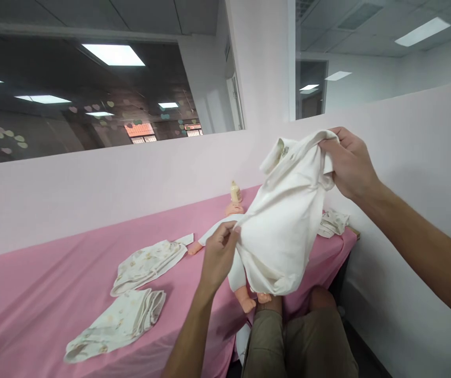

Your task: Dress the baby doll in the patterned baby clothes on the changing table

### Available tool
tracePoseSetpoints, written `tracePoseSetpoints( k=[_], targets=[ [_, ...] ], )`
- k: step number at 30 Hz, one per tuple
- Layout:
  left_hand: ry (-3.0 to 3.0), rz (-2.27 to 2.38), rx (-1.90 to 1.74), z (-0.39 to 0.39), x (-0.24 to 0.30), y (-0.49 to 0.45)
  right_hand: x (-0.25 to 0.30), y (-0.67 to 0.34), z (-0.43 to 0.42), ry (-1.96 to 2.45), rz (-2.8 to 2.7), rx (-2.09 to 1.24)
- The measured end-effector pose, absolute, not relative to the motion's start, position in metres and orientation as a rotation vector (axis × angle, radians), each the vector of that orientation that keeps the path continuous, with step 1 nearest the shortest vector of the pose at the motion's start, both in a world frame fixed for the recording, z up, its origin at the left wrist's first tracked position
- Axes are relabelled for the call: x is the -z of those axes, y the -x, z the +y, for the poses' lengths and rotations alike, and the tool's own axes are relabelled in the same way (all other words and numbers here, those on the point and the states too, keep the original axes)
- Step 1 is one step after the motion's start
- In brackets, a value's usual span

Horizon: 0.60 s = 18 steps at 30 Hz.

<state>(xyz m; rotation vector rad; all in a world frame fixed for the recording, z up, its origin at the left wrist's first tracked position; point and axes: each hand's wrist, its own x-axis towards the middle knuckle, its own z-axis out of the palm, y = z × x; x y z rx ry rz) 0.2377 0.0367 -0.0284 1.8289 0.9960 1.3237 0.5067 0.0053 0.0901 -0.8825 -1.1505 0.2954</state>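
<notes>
A white baby garment (284, 226) hangs in the air between my hands, its fabric creased and drooping toward my knees. My right hand (351, 163) pinches its upper right corner, held high near the wall. Lower down, my left hand (219, 252) grips the garment's left edge between thumb and fingers. Behind the cloth lies a baby doll (237, 270) in white clothing; its head, one hand and its feet show, while the garment covers much of its body. I cannot tell exactly what kind of garment it is.
Two folded patterned baby garments (146, 265) (118, 323) lie on the pink tablecloth (32, 283) at left. A small cream bottle (235, 192) stands beyond the doll's head. Another patterned cloth (333, 223) sits near the table's right end. Walls with windows close off the back and right.
</notes>
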Motion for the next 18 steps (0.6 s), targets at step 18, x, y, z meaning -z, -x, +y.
tracePoseSetpoints(
  k=[18],
  targets=[
    [-2.791, 0.88, -0.633, -0.003, -0.036, -0.211, 0.028, -0.415, -0.024, 1.099, -2.176, -0.508]
  ],
)
